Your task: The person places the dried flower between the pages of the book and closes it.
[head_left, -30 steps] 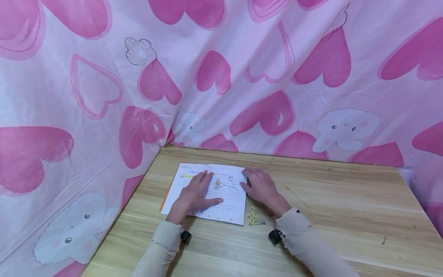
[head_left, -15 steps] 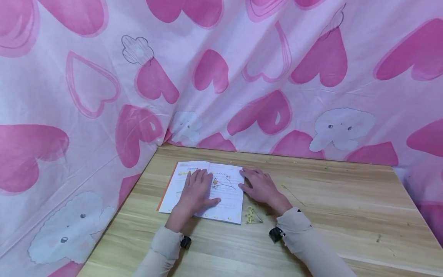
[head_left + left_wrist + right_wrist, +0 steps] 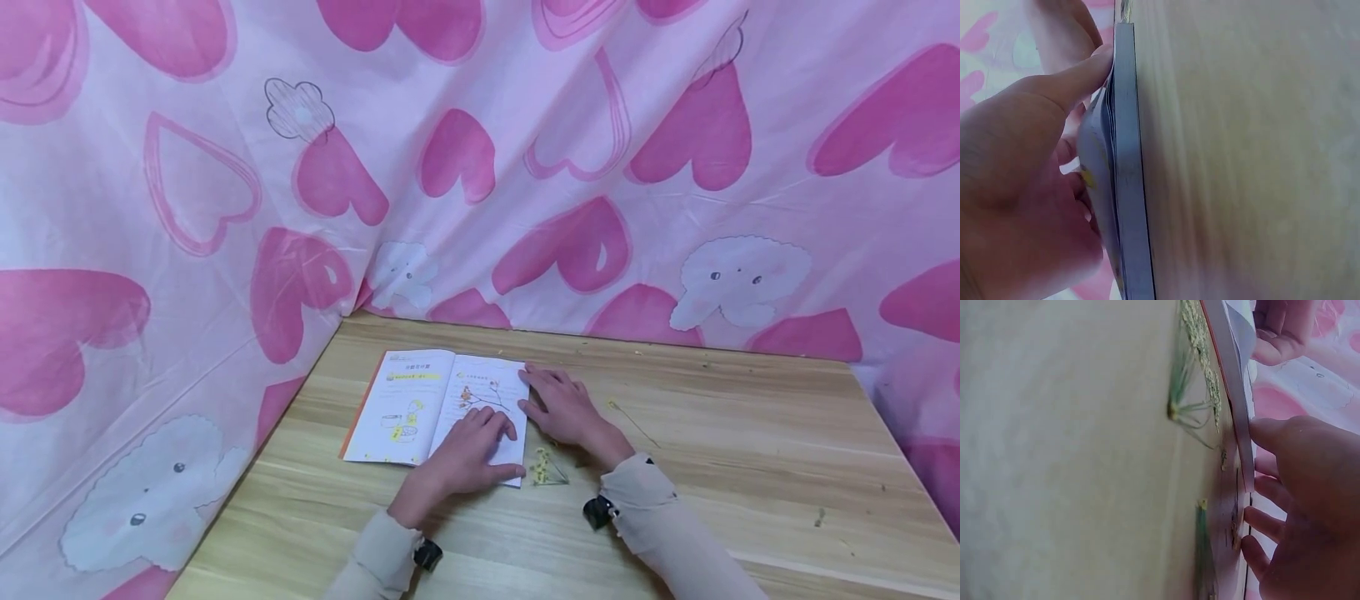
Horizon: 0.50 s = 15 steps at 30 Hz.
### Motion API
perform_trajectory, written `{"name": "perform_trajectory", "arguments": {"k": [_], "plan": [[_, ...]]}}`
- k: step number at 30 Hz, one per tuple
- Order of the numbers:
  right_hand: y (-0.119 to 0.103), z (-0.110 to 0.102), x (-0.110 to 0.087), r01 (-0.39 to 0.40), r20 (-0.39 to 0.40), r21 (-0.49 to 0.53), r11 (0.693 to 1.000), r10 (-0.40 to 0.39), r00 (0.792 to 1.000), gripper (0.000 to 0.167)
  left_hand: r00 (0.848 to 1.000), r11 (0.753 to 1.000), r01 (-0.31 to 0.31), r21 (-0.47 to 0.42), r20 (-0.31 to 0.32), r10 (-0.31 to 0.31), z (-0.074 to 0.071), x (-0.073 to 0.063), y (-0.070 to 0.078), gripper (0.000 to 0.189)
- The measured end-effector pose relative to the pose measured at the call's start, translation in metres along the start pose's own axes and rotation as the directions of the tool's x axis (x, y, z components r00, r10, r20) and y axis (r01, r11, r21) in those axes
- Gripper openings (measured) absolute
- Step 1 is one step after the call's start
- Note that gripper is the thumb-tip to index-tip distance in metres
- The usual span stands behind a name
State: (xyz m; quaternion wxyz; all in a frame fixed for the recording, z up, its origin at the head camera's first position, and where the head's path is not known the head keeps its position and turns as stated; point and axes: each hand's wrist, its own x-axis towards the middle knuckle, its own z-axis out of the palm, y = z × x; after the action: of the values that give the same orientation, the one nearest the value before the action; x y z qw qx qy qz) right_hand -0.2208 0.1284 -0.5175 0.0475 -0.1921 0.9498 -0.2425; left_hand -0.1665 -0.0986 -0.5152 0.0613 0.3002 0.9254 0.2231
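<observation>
An open book with printed pages and an orange edge lies on the table. On its right page rests a pressed sprig with a thin dark stem and small orange-brown blossoms. My left hand rests on the lower part of that page, fingers bent a little, its thumb at the edge of the pages. In the left wrist view the upper pages bulge above the block. My right hand touches the book's right edge near the top corner, fingers spread, thumb against the edge.
A small bunch of yellow flowers lies right of the book's lower corner. Farther right is a single thin yellow-tipped stem. Small scraps dot the wooden table. A pink heart-patterned curtain hangs behind and at the left.
My left hand has slid from the middle of the book down and right onto the lower right page, uncovering the left page's drawing. The right hand has stayed at the right edge.
</observation>
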Motion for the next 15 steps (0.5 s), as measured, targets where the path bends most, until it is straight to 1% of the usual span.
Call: {"name": "perform_trajectory", "arguments": {"k": [3, 6, 8, 10, 12, 15], "plan": [[0.0, 0.002, -0.001, -0.004, -0.004, 0.015, 1.0, 0.004, 1.0, 0.063, 1.0, 1.0, 0.0, -0.029, 0.003, 0.0, -0.002, -0.001, -0.002, 0.041], [0.001, 0.005, -0.001, -0.004, -0.009, 0.017, 1.0, 0.004, 1.0, 0.064, 0.999, 0.999, -0.027, -0.028, -0.028, 0.027, -0.004, 0.0, -0.003, 0.04], [0.002, 0.005, -0.001, -0.003, -0.014, 0.011, 1.0, 0.003, 1.0, 0.067, 0.997, 0.999, -0.045, -0.005, -0.055, 0.045, -0.006, 0.0, -0.002, 0.04], [0.003, 0.005, -0.001, 0.0, -0.023, 0.005, 1.0, 0.0, 1.0, 0.069, 0.995, 0.998, -0.061, 0.022, -0.08, 0.063, -0.008, 0.0, -0.001, 0.036], [0.005, 0.004, -0.002, 0.004, -0.032, 0.004, 1.0, -0.004, 0.999, 0.069, 0.993, 0.997, -0.06, 0.053, -0.1, 0.065, -0.009, -0.001, 0.001, 0.027], [0.009, 0.003, -0.002, 0.017, -0.043, 0.01, 1.0, -0.017, 0.999, 0.067, 0.988, 0.994, -0.041, 0.105, -0.147, 0.057, -0.011, -0.003, 0.005, 0.011]]}}
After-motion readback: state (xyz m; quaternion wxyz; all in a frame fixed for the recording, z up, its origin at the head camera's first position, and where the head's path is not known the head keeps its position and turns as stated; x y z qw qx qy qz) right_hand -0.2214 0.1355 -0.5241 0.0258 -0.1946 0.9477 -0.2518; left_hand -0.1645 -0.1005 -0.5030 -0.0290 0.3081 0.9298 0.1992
